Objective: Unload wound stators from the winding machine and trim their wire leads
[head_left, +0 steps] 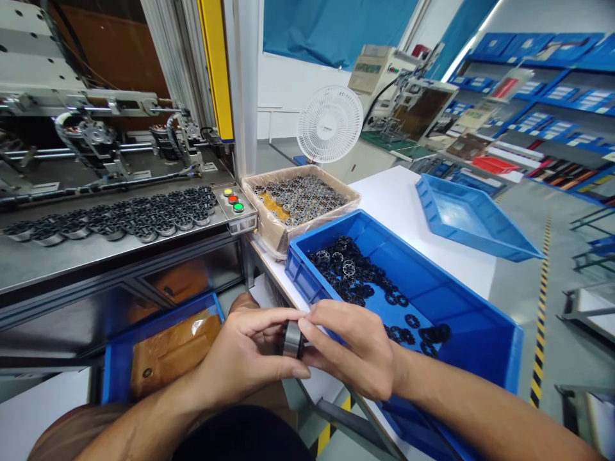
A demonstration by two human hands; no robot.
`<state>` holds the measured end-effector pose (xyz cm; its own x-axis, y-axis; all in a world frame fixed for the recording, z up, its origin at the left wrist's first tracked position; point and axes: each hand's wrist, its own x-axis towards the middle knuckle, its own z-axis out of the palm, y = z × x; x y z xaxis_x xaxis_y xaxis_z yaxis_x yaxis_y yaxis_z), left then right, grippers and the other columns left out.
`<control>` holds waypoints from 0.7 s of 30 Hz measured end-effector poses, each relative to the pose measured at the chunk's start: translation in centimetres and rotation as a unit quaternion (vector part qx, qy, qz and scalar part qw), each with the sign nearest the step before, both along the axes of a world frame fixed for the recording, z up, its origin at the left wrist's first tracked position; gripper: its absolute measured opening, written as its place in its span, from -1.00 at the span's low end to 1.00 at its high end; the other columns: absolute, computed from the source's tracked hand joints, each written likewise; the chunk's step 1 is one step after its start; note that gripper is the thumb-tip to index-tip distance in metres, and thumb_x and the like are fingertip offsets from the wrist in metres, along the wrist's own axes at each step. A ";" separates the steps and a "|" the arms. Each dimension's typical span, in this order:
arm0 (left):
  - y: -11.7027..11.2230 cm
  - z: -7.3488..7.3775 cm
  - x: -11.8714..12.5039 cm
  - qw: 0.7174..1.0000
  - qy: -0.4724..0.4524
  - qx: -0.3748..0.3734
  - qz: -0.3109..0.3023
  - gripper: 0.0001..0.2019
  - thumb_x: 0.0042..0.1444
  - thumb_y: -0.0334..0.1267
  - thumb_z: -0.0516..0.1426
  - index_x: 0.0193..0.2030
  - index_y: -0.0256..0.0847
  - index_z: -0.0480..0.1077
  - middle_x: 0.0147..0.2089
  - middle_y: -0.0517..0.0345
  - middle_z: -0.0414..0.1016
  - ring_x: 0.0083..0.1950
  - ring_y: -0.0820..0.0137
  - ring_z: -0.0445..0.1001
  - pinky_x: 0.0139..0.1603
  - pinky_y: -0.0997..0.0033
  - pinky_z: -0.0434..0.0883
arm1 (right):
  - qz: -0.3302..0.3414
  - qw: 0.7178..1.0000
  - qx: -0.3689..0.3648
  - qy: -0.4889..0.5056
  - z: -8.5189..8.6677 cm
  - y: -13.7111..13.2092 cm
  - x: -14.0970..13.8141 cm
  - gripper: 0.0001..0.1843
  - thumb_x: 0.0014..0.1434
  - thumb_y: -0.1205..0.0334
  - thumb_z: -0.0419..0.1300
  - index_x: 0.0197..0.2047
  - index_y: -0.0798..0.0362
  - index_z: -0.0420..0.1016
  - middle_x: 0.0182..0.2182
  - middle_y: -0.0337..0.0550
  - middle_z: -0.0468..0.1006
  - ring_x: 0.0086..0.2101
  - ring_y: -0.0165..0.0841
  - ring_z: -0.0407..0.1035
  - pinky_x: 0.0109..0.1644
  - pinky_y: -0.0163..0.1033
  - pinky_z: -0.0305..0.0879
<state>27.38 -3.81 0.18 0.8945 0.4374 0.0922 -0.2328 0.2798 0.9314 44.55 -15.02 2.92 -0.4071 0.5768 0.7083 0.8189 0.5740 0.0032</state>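
Note:
Between my two hands is a ring-shaped motor core [292, 339] with a grey metal side and dark edges. My left hand [254, 349] grips it, thumb below and fingers above. My right hand [353, 342] closes on its other side, fingers bent, partly covering it. Just beyond my right hand stands a deep blue bin [461, 288] holding loose black slotted rings [355, 291]. Left of it, a lined carton [273, 230] is filled with metal cores [307, 195]. Rows of similar black-edged cores [110, 218] lie on the machine's metal ledge.
A control box [243, 224] with yellow, red and green buttons sits at the ledge's right end. Below left is a blue crate [115, 352] with brown wrapping. A shallow blue tray [475, 211] rests on the white table [384, 192]. A white fan [330, 125] stands behind.

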 end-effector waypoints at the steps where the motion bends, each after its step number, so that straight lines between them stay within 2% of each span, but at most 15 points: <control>1: 0.0 -0.1 0.1 1.000 0.002 0.008 0.000 -0.47 -0.23 -0.56 0.41 -0.05 -0.09 0.59 -0.25 0.23 0.68 -0.25 0.36 0.64 -0.17 0.49 0.57 | -0.002 1.000 0.004 -0.008 0.0 -0.1 0.0 -0.66 0.21 0.35 0.22 0.02 0.33 0.42 -0.24 0.09 0.55 -0.17 -0.19 0.48 -0.20 -0.12 0.58; 5: 0.0 -0.9 0.1 0.998 0.004 0.063 -0.003 -0.52 -0.14 -0.43 0.40 0.00 -0.16 0.55 -0.30 0.19 0.66 -0.28 0.36 0.61 -0.21 0.50 0.54 | -0.014 1.000 -0.005 -0.014 -0.4 -0.3 -0.1 -0.65 0.22 0.37 0.19 0.05 0.36 0.40 -0.23 0.13 0.55 -0.15 -0.17 0.48 -0.17 -0.09 0.57; 8: 0.1 -1.1 -0.3 0.990 0.014 0.142 0.011 -0.50 0.07 -0.30 0.30 0.18 -0.18 0.41 -0.05 0.05 0.63 -0.10 0.28 0.60 -0.05 0.39 0.53 | -0.018 0.999 -0.034 0.025 -0.5 -0.1 0.0 -0.58 0.20 0.31 0.25 0.10 0.29 0.40 -0.17 0.13 0.52 -0.10 -0.18 0.46 -0.12 -0.09 0.54; 10: 0.1 -0.9 -0.8 0.978 0.037 0.204 0.006 -0.48 0.24 -0.27 0.15 0.34 -0.13 0.23 0.19 -0.03 0.49 0.11 0.23 0.52 0.16 0.28 0.44 | -0.039 0.991 -0.074 0.101 -0.5 0.2 0.2 -0.46 0.18 0.15 0.30 0.17 0.20 0.37 -0.10 0.13 0.49 -0.07 -0.18 0.44 -0.06 -0.08 0.51; 12: 0.1 -0.4 -1.2 0.963 0.050 0.264 -0.020 -0.47 0.32 -0.29 0.04 0.41 -0.10 0.08 0.34 -0.05 0.32 0.30 0.20 0.36 0.32 0.21 0.29 | -0.060 0.975 -0.112 0.183 -0.6 0.7 0.3 -0.37 0.17 0.01 0.29 0.22 0.12 0.34 -0.06 0.10 0.47 -0.05 -0.20 0.43 -0.03 -0.08 0.49; 15: -0.2 0.0 -1.5 0.942 0.053 0.327 -0.044 -0.46 0.33 -0.32 0.00 0.42 -0.10 0.02 0.42 -0.04 0.19 0.43 0.20 0.16 0.41 0.22 0.17 | -0.052 0.955 -0.149 0.251 -1.1 1.3 0.3 -0.48 0.23 0.03 0.23 0.20 0.07 0.38 -0.12 0.01 0.49 -0.14 -0.30 0.45 -0.08 -0.17 0.49; 17: -0.2 -0.1 -1.6 0.935 0.057 0.348 -0.043 -0.45 0.33 -0.33 -0.01 0.43 -0.09 0.00 0.42 -0.03 0.19 0.44 0.23 0.14 0.40 0.25 0.19 | -0.038 0.952 -0.159 0.258 -1.4 1.4 0.4 -0.51 0.24 0.04 0.22 0.17 0.07 0.41 -0.16 -0.02 0.51 -0.19 -0.33 0.46 -0.13 -0.21 0.49; 19: 0.5 -0.4 -2.1 0.923 0.066 0.379 -0.023 -0.46 0.33 -0.32 0.00 0.43 -0.08 0.02 0.41 -0.04 0.19 0.42 0.24 0.18 0.38 0.26 0.22 | -0.044 0.956 -0.166 0.238 -1.6 1.3 0.6 -0.48 0.21 0.03 0.26 0.17 0.08 0.39 -0.16 -0.01 0.53 -0.19 -0.30 0.46 -0.14 -0.20 0.50; 21: 2.4 -0.8 -3.2 0.899 0.091 0.426 0.049 -0.49 0.32 -0.29 0.02 0.40 -0.10 0.11 0.36 -0.07 0.27 0.35 0.26 0.28 0.32 0.29 0.28 | -0.077 0.965 -0.164 0.192 -1.8 1.0 1.1 -0.45 0.18 0.06 0.29 0.18 0.09 0.37 -0.14 0.01 0.54 -0.16 -0.27 0.47 -0.11 -0.20 0.50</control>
<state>24.21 -1.37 -0.58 0.8894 0.3551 0.2878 -0.0402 -0.5666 0.8230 45.68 -14.04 1.17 -0.0435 0.8283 0.5587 0.7990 0.3645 -0.4782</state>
